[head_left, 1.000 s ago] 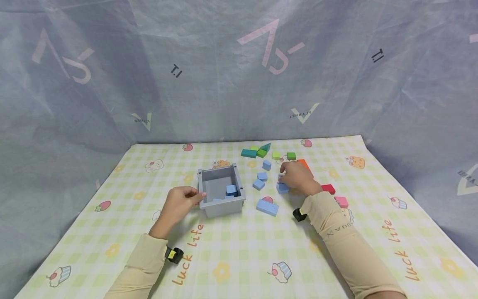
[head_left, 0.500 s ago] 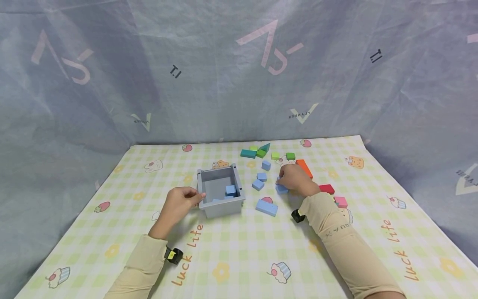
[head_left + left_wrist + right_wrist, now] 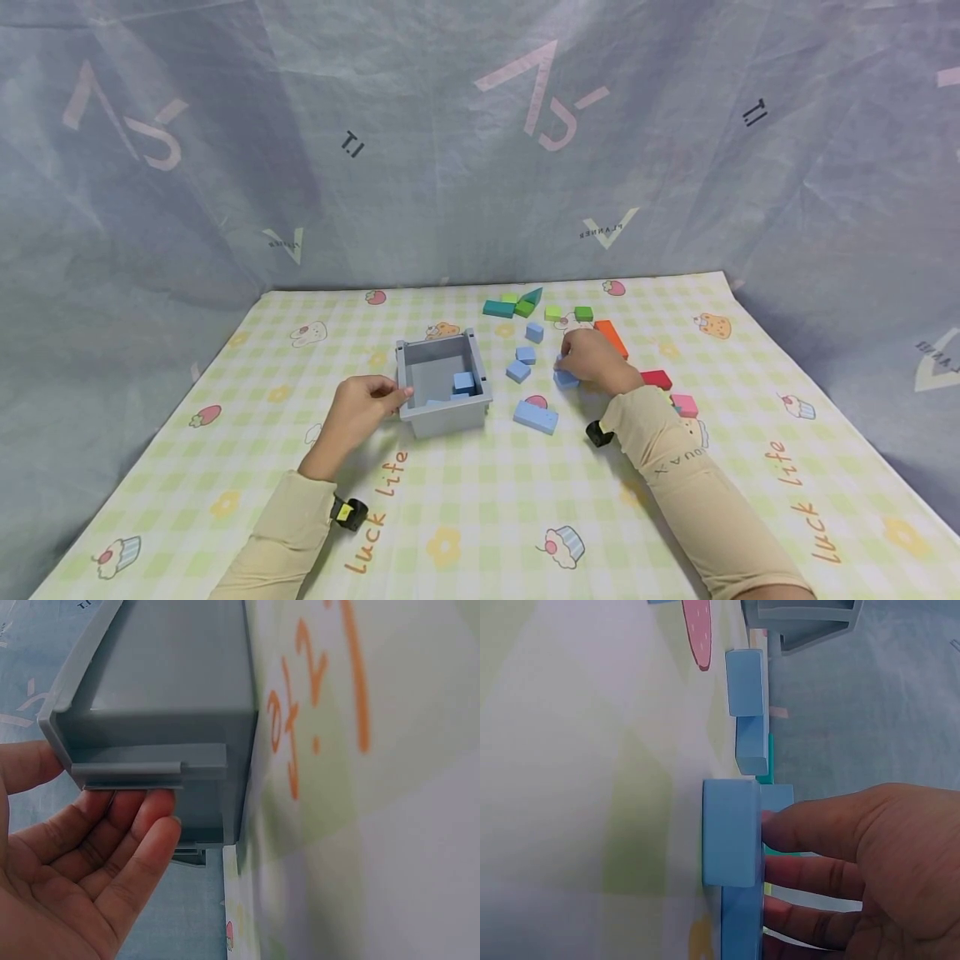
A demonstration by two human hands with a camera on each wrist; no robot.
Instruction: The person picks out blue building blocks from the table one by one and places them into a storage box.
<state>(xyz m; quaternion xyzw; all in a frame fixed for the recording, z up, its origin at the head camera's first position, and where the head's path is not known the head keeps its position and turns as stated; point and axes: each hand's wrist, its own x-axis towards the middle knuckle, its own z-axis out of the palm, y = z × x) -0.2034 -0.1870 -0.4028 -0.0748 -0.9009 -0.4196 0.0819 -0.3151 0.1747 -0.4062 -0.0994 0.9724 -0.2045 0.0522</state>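
Observation:
My left hand [image 3: 366, 402] grips the near left rim of a grey plastic bin [image 3: 450, 422]. In the left wrist view its thumb lies on the rim and its fingers [image 3: 150, 817] curl up under the lip. Blue blocks [image 3: 463, 382] lie inside the bin. My right hand [image 3: 596, 360] is lowered over a pair of blue blocks, thumb and fingers closed round the rear block [image 3: 741, 922]. In the right wrist view the thumb tip is at the top edge of the front block [image 3: 731, 832]. The fingertips are partly hidden behind the blocks.
Between bin and right hand lie loose blue blocks [image 3: 518, 371] and a long blue block [image 3: 536, 417]. Farther back are teal [image 3: 498, 309] and green blocks [image 3: 583, 313]. Orange [image 3: 611, 339], red [image 3: 657, 380] and pink blocks [image 3: 685, 406] lie near the right arm on the checked tablecloth [image 3: 465, 533].
My right hand has come down slightly onto the blue blocks, its fingers drawing together round one, and has stayed there for the last half second. The left hand and bin keep their place.

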